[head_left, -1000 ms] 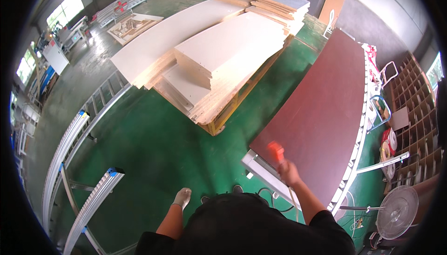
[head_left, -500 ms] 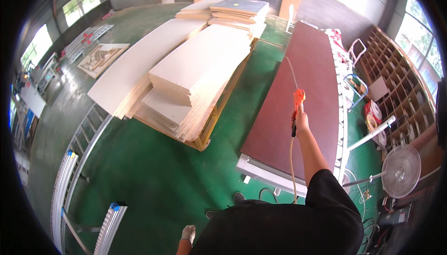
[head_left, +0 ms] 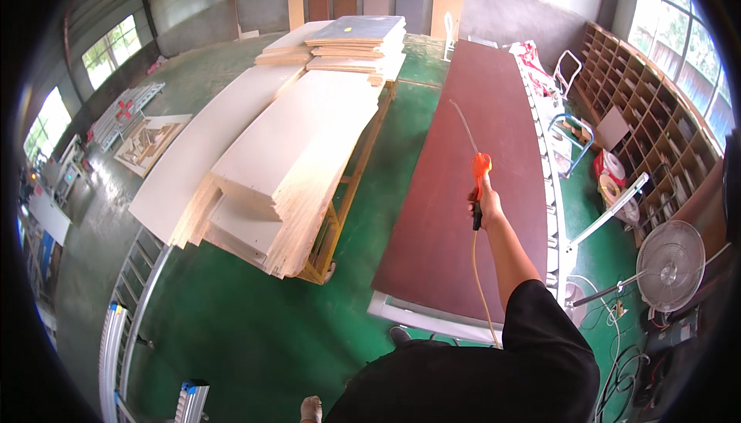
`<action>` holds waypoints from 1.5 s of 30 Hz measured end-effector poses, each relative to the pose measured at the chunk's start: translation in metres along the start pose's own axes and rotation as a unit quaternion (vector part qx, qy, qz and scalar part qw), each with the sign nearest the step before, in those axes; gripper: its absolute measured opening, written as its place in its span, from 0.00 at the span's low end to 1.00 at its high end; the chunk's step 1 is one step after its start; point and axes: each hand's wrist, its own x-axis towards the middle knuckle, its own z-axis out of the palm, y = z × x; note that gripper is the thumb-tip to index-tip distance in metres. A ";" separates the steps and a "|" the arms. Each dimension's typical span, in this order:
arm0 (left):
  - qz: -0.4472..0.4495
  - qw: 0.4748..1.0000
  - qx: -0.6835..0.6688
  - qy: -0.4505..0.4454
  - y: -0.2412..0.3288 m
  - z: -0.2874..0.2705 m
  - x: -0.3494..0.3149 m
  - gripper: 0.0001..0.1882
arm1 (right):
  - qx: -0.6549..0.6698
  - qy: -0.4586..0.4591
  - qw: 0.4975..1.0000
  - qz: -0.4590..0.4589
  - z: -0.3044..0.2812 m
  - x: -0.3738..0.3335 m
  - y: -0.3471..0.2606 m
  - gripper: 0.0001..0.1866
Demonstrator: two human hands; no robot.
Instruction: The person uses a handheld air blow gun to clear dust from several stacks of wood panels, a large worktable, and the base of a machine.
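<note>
My right hand (head_left: 489,205) is closed round the grip of an orange air blow gun (head_left: 482,164), held above a long reddish-brown panel (head_left: 455,245). The gun's thin metal nozzle points away from me, over the panel's far part. From its black lower end a yellowish hose (head_left: 480,284) hangs down towards my body. The panel lies flat on a light metal conveyor frame (head_left: 432,319). Low at the picture's bottom, my left hand (head_left: 311,408) hangs beside my body in what looks like a pale glove; its fingers are too indistinct to read.
Stacked white boards (head_left: 270,141) fill a yellow cart (head_left: 332,245) left of the panel. A roller conveyor (head_left: 112,346) stands at the lower left. On the right are a fan (head_left: 670,266), a blue-framed trolley (head_left: 571,145) and a wooden pigeonhole rack (head_left: 641,103). Cables lie on the green floor.
The view has shifted, so the boards and panel sit lower and further left. My right hand still holds the air blow gun over the panel. My left hand shows less, nearer the bottom edge.
</note>
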 end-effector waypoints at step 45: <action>-0.083 0.985 -0.152 -0.019 0.206 -0.086 -0.005 0.16 | -0.650 -0.419 0.565 -0.287 0.118 -0.180 0.210 0.27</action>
